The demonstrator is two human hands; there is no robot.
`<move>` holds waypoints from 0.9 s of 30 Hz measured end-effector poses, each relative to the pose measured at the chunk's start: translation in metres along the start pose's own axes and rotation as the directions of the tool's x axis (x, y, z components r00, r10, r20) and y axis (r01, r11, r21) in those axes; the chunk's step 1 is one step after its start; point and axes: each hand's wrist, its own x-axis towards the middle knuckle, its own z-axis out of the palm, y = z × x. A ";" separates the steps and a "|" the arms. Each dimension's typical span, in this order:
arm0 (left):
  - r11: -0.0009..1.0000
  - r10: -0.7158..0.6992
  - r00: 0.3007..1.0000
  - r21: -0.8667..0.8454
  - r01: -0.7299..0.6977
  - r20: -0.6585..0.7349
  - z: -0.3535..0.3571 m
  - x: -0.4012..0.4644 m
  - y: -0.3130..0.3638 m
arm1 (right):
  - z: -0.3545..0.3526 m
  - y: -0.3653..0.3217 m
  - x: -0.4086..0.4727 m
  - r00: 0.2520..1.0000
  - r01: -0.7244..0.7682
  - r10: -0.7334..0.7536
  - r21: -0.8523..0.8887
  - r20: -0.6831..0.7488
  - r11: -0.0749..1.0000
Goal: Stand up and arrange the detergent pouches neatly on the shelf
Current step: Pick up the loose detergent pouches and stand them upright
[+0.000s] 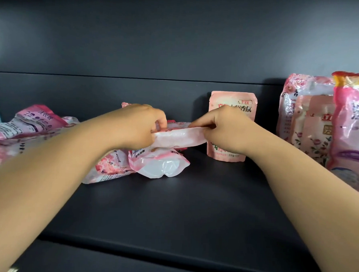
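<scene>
A pale pink detergent pouch [179,138] is held flat above the dark shelf [192,199]. My left hand [137,125] grips its left end and my right hand [222,129] pinches its right end. Below it lie two more pouches on their sides, one pink-and-white [160,166] and one with a flower print [108,167]. A small pink pouch [233,105] stands upright behind my right hand, partly hidden by it. At the left, several pink pouches [29,126] lie in a heap.
Tall pink pouches [308,113] stand in a row at the right end of the shelf, the nearest one [353,128] largest. The shelf's dark back wall [135,92] rises behind everything. The front edge [168,251] runs across below my arms.
</scene>
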 end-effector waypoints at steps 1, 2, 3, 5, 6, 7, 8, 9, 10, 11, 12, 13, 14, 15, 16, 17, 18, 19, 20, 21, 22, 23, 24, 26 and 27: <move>0.999 0.001 1.000 -0.046 -0.002 -0.010 0.001 -0.003 -0.001 | 0.000 0.000 -0.002 1.000 -0.024 0.023 0.081 0.017 0.996; 0.995 0.002 1.000 -0.100 -0.004 -0.024 0.002 -0.006 -0.003 | 0.002 0.002 -0.005 0.997 -0.071 0.064 0.198 0.042 0.978; 0.992 0.004 0.999 -0.127 -0.009 -0.040 0.003 -0.011 -0.003 | 0.003 0.004 -0.009 0.989 -0.145 0.123 0.335 0.084 0.931; 0.987 0.008 0.997 -0.160 -0.021 -0.081 0.005 -0.019 -0.006 | 0.005 0.009 -0.017 0.944 -0.322 0.224 0.520 0.244 0.791; 0.983 0.009 0.995 -0.181 -0.028 -0.102 0.006 -0.024 -0.006 | 0.007 0.010 -0.022 0.908 -0.404 0.244 0.554 0.341 0.728; 0.972 -0.019 0.995 -0.235 -0.003 -0.095 0.006 -0.029 -0.006 | 0.010 0.008 -0.027 0.871 -0.468 0.240 0.572 0.429 0.674; 0.946 -0.043 0.994 -0.324 0.009 -0.098 0.005 -0.035 -0.004 | 0.014 0.006 -0.031 0.844 -0.507 0.221 0.591 0.489 0.627; 0.912 -0.081 0.993 -0.409 0.037 -0.091 0.004 -0.041 -0.002 | 0.018 0.003 -0.034 0.838 -0.520 0.207 0.623 0.505 0.584; 0.880 -0.096 0.992 -0.472 0.047 -0.080 0.004 -0.045 0.001 | 0.022 0.002 -0.036 0.851 -0.506 0.197 0.662 0.487 0.553; 0.862 -0.106 0.991 -0.505 0.050 -0.084 0.005 -0.051 0.004 | 0.024 -0.002 -0.039 0.871 -0.481 0.193 0.700 0.452 0.528; 0.859 -0.108 0.990 -0.510 0.047 -0.091 0.006 -0.054 0.006 | 0.025 -0.004 -0.041 0.884 -0.463 0.195 0.740 0.425 0.488; 0.848 -0.112 0.989 -0.529 0.045 -0.096 0.006 -0.060 0.009 | 0.025 -0.007 -0.044 0.886 -0.463 0.209 0.774 0.413 0.432; 0.828 -0.120 0.988 -0.559 0.045 -0.099 0.006 -0.067 0.014 | 0.024 -0.006 -0.046 0.879 -0.475 0.239 0.801 0.413 0.365; 0.813 -0.112 0.989 -0.582 0.032 -0.101 0.006 -0.074 0.018 | 0.023 -0.006 -0.048 0.860 -0.498 0.286 0.816 0.422 0.294; 0.803 -0.100 0.989 -0.596 0.016 -0.107 0.006 -0.080 0.022 | 0.023 -0.005 -0.050 0.836 -0.525 0.322 0.817 0.444 0.238; 0.776 -0.083 0.990 -0.630 -0.009 -0.116 0.007 -0.086 0.024 | 0.024 -0.005 -0.054 0.807 -0.565 0.338 0.800 0.484 0.203; 0.691 -0.086 0.990 -0.722 -0.023 -0.113 0.005 -0.094 0.030 | 0.025 -0.004 -0.056 0.781 -0.607 0.330 0.770 0.531 0.197; 0.552 -0.106 0.991 -0.834 -0.015 -0.087 0.005 -0.100 0.034 | 0.027 -0.003 -0.059 0.757 -0.644 0.313 0.736 0.573 0.210; 0.378 -0.145 0.989 -0.925 0.024 -0.033 0.005 -0.103 0.036 | 0.029 -0.003 -0.061 0.742 -0.666 0.297 0.710 0.601 0.227; 0.224 -0.203 0.978 -0.971 0.087 0.041 0.008 -0.104 0.036 | 0.030 -0.003 -0.062 0.731 -0.680 0.292 0.693 0.617 0.238; 0.115 -0.272 0.954 -0.980 0.164 0.128 0.012 -0.103 0.036 | 0.032 -0.002 -0.063 0.728 -0.685 0.288 0.686 0.623 0.246; 0.038 -0.323 0.923 -0.972 0.233 0.209 0.014 -0.103 0.036 | 0.034 -0.004 -0.065 0.729 -0.684 0.283 0.683 0.623 0.257; -0.026 -0.354 0.890 -0.954 0.298 0.287 0.016 -0.104 0.036 | 0.036 -0.005 -0.065 0.740 -0.672 0.281 0.690 0.611 0.269; -0.117 -0.308 0.856 -0.910 0.399 0.415 0.020 -0.107 0.036 | 0.038 -0.008 -0.067 0.778 -0.626 0.286 0.729 0.560 0.276; -0.123 -0.250 0.855 -0.891 0.437 0.454 0.022 -0.108 0.037 | 0.038 -0.009 -0.069 0.798 -0.599 0.285 0.752 0.531 0.277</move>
